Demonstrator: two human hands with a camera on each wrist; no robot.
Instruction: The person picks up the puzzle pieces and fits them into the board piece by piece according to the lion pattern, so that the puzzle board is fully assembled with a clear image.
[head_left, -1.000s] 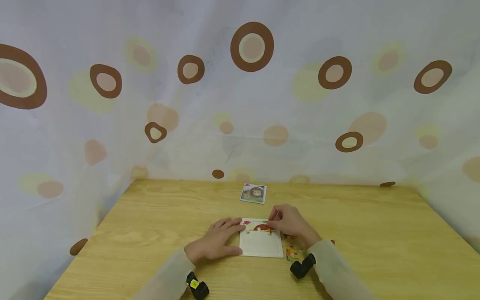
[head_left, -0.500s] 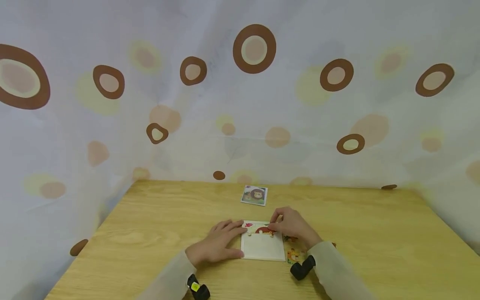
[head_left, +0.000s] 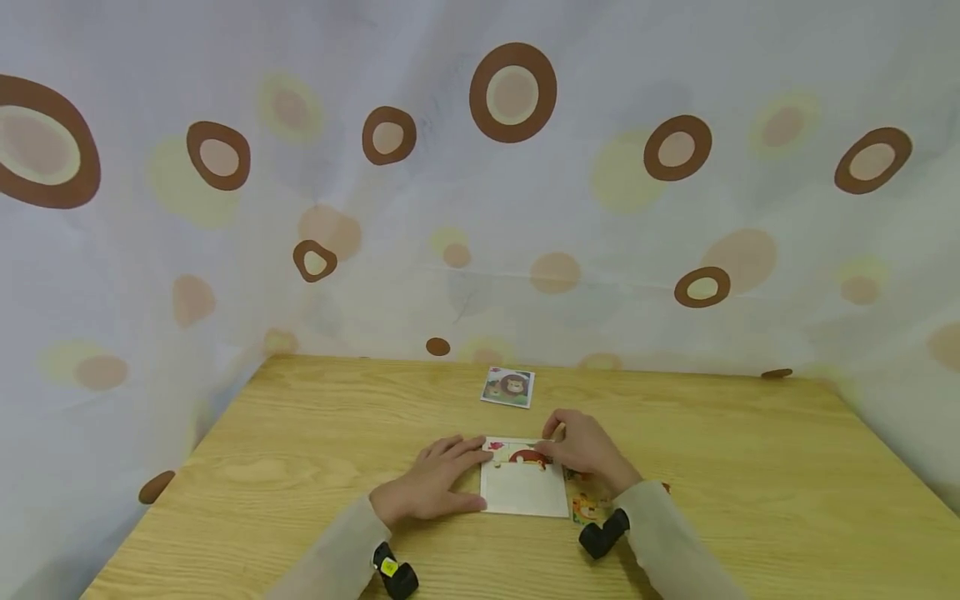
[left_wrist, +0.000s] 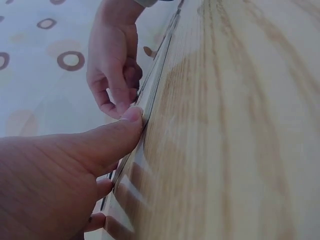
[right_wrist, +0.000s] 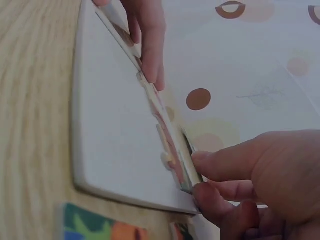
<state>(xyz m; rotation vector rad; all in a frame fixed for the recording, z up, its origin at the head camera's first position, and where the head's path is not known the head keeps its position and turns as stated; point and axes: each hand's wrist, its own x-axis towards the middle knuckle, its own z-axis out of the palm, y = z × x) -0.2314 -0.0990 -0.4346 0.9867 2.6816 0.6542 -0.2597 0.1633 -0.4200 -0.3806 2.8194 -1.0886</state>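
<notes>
A white jigsaw tray (head_left: 523,493) lies on the table, its far strip filled with puzzle pieces (head_left: 525,457) showing a reddish-brown mane and a pink shape. My left hand (head_left: 429,485) rests along the tray's left side with fingers extended, fingertips over the far left part and thumb at the near left corner. At the far right corner, my right hand (head_left: 583,442) pinches a puzzle piece (right_wrist: 188,167) between thumb and forefinger. In the right wrist view that piece is at the end of the row, with a dark edge standing slightly up; the fingers partly hide it.
Loose puzzle pieces (head_left: 585,507) lie right of the tray, partly under my right wrist; one shows an orange animal. Behind the tray lies a square card (head_left: 507,387) with a lion picture. A patterned cloth (head_left: 600,208) hangs along the table's far edge.
The head view shifts slightly. Both hands keep nearly the same places at the tray, with the right hand's fingers still pinching at the far right corner.
</notes>
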